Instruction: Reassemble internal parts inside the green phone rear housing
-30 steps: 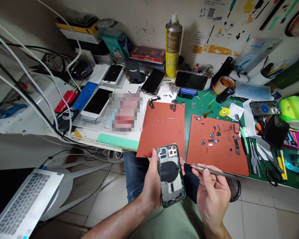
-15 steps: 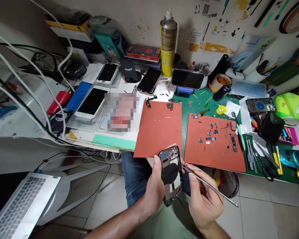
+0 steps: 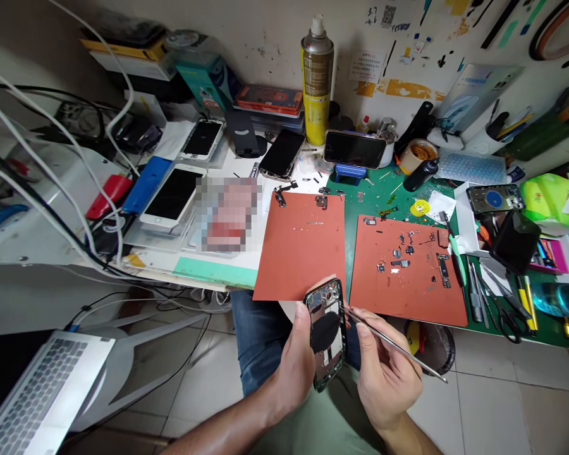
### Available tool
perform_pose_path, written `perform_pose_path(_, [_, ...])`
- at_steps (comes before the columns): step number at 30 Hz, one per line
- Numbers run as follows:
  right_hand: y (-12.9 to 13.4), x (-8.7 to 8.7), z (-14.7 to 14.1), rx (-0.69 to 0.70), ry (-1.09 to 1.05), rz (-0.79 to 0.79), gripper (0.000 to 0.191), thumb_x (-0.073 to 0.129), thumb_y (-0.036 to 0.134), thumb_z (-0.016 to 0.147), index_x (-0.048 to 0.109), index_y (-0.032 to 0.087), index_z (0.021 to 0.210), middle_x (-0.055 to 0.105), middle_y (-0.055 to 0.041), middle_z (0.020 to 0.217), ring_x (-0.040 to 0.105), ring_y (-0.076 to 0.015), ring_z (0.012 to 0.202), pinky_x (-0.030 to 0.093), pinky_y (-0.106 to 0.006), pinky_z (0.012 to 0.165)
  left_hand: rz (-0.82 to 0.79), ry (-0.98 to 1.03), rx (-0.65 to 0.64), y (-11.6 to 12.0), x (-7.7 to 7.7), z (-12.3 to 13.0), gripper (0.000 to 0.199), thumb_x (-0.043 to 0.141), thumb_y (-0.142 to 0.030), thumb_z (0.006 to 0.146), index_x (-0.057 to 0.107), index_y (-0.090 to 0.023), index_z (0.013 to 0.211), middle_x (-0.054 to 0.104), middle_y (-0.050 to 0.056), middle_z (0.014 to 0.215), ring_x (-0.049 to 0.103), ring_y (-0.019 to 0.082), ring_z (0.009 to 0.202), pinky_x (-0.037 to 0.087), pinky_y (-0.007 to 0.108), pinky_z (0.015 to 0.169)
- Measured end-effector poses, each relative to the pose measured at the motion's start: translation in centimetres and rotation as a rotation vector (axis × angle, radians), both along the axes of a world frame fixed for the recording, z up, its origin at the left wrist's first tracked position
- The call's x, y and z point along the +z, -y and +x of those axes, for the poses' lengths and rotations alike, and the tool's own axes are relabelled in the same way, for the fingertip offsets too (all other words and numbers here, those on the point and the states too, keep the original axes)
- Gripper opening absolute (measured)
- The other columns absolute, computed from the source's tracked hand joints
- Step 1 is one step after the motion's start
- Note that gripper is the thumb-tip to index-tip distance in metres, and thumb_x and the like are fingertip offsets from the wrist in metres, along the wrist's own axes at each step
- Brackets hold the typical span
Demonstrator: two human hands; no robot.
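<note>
Since a second ago you have tipped the phone housing (image 3: pixel 326 335) from lying nearly face-up in your palm to standing on its edge, and your tweezers (image 3: pixel 391 341) have swung from pointing off to the right to aiming in at its upper rim. Your left hand (image 3: pixel 296 366) wraps the housing from the left, thumb on the near edge and fingers curled behind, so it is closed firmly around it; the shell hangs over your lap, just below the front edge of the left red mat (image 3: pixel 299 246). Its long axis runs up and away from you, camera cut-outs at the far end. Your right hand (image 3: pixel 384 379) is pinched shut on the tweezers, and their tips sit at the housing's right edge near the top, touching or just shy; which one is unclear. That hand is the nearer to the work point. The shell looks like rigid dark metal with a round black coil patch inside; the tweezers are slim, bright steel. The right red mat (image 3: pixel 408 272) carries small loose parts, well apart from your hands.
</note>
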State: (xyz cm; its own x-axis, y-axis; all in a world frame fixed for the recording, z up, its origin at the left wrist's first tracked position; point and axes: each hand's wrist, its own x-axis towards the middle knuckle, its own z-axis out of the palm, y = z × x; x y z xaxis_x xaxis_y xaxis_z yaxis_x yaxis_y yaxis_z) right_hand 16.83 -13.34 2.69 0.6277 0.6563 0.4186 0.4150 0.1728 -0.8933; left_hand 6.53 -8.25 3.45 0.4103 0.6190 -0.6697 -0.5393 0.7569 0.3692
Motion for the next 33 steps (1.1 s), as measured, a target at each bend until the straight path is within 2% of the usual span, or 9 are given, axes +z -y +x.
perform_pose_path(5, [0.3, -0.5, 0.2, 0.055, 0.023, 0.036, 0.044, 0.07, -0.01, 0.091, 0.078, 0.018, 0.124, 0.084, -0.0082, 0.115, 0.084, -0.0255, 0.104, 0.074, -0.044, 0.093, 0.044, 0.019, 0.01, -0.3, 0.1, 0.3, 0.074, 0.071, -0.079, 0.089, 0.084, -0.015, 0.126, 0.081, 0.018, 0.132, 0.067, 0.042, 0.141, 0.046, 0.058, 0.125])
perform_pose_path(9, [0.2, -0.3, 0.1, 0.087, 0.091, 0.096, 0.048, 0.07, -0.013, 0.088, 0.077, 0.016, 0.125, 0.084, -0.0093, 0.114, 0.084, -0.0281, 0.105, 0.075, -0.047, 0.092, 0.074, 0.041, 0.012, -0.7, 0.9, 0.4, 0.07, 0.08, -0.079, 0.082, 0.088, -0.016, 0.112, 0.083, 0.017, 0.126, 0.067, 0.043, 0.141, 0.048, 0.058, 0.124])
perform_pose_path(13, [0.2, -0.1, -0.2, 0.048, 0.052, 0.105, 0.048, 0.069, -0.013, 0.088, 0.077, 0.016, 0.125, 0.084, -0.0102, 0.115, 0.084, -0.0295, 0.105, 0.075, -0.049, 0.09, 0.101, 0.029, 0.008, -1.2, 1.8, 0.3, 0.069, 0.085, -0.079, 0.076, 0.088, -0.016, 0.106, 0.085, 0.016, 0.121, 0.07, 0.043, 0.135, 0.049, 0.058, 0.123])
perform_pose_path(17, [0.4, -0.4, -0.2, 0.032, 0.027, 0.097, 0.05, 0.07, -0.013, 0.088, 0.076, 0.016, 0.128, 0.083, -0.0103, 0.117, 0.083, -0.0299, 0.107, 0.075, -0.051, 0.09, 0.11, 0.013, 0.022, -1.5, 2.2, 0.4, 0.07, 0.087, -0.078, 0.075, 0.088, -0.015, 0.104, 0.084, 0.016, 0.123, 0.068, 0.043, 0.138, 0.048, 0.056, 0.125])
perform_pose_path(21, [0.4, -0.6, 0.0, 0.026, 0.043, 0.078, 0.051, 0.07, -0.013, 0.088, 0.077, 0.018, 0.128, 0.083, -0.0091, 0.118, 0.083, -0.0284, 0.106, 0.074, -0.049, 0.09, 0.116, -0.002, 0.068, -1.3, 2.0, 0.6, 0.071, 0.088, -0.078, 0.072, 0.088, -0.016, 0.108, 0.084, 0.016, 0.125, 0.066, 0.044, 0.141, 0.047, 0.057, 0.126])
perform_pose_path(27, [0.2, -0.5, 0.1, 0.048, 0.031, 0.068, 0.05, 0.069, -0.012, 0.089, 0.077, 0.018, 0.128, 0.083, -0.0093, 0.118, 0.083, -0.0278, 0.107, 0.074, -0.049, 0.091, 0.1, 0.003, 0.048, -0.7, 1.1, 0.5, 0.069, 0.085, -0.079, 0.076, 0.088, -0.018, 0.109, 0.084, 0.016, 0.123, 0.063, 0.044, 0.144, 0.043, 0.061, 0.127])
perform_pose_path(33, [0.3, -0.7, 0.1, 0.022, 0.045, 0.076, 0.049, 0.07, -0.009, 0.089, 0.076, 0.019, 0.128, 0.084, -0.0092, 0.116, 0.083, -0.0289, 0.105, 0.075, -0.05, 0.09, 0.146, 0.001, 0.058, -1.1, 1.6, 0.7, 0.067, 0.085, -0.077, 0.077, 0.088, -0.017, 0.107, 0.084, 0.016, 0.125, 0.062, 0.044, 0.145, 0.042, 0.06, 0.129])
